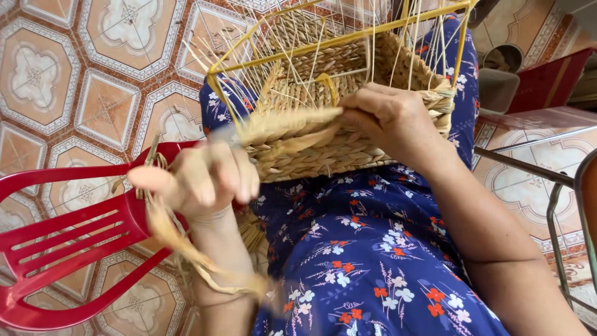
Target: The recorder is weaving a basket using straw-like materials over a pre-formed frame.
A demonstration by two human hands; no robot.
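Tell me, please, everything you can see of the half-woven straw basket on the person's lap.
The half-woven tan straw basket lies on the lap of a blue floral dress. Braided fibre forms its lower walls on a yellow wire frame; thin upright strands remain unwoven. The right hand presses its rim, while the blurred left hand pulls a strand.

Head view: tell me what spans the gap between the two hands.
A flat straw strand runs from the left hand to the right hand, across the woven basket front.

Floor tiles (112, 93): patterned orange and cream. Red plastic chair (68, 236) rests on them; metal frame (553, 186) stands well apart from chair.
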